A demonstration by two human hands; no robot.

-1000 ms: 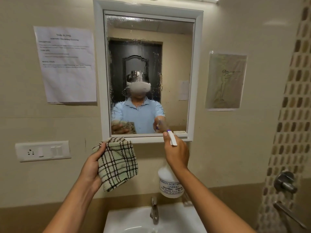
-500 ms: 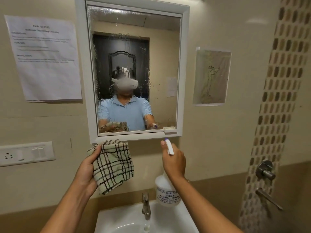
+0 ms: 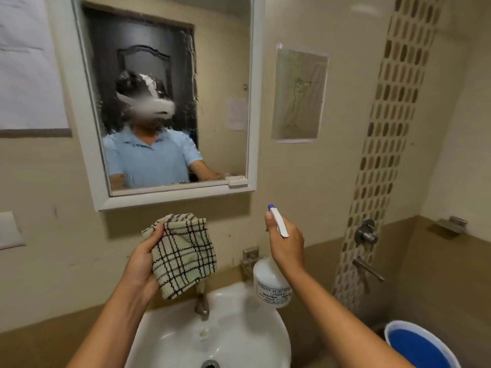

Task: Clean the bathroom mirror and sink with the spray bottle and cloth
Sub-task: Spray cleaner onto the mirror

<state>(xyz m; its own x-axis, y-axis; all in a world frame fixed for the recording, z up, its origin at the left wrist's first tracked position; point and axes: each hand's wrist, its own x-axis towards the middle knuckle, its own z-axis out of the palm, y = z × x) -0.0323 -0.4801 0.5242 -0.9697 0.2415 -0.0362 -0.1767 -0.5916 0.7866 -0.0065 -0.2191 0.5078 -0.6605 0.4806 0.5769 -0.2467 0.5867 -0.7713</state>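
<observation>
A white-framed mirror (image 3: 225, 62) hangs on the beige wall, its glass streaked with spray droplets. Below it sits the white sink (image 3: 172, 338) with a metal tap (image 3: 202, 301). My left hand (image 3: 140, 266) grips a folded checked cloth (image 3: 186, 254) in front of the wall, under the mirror's lower edge. My right hand (image 3: 285, 241) grips the neck of a white spray bottle (image 3: 271, 284), thumb by the white nozzle with a purple tip. The bottle hangs over the sink's right rim.
Paper sheets (image 3: 26, 62) and a drawing (image 3: 299, 92) are taped beside the mirror. A switch plate (image 3: 8, 231) is at the left edge. Shower valves (image 3: 366, 235) and a mosaic tile strip (image 3: 385, 128) are on the right. A blue bucket (image 3: 419, 346) stands at the lower right.
The view has tilted down and to the right, so the mirror sits higher and the sink and bucket show. Both hands have lowered below the mirror frame, still holding cloth and bottle.
</observation>
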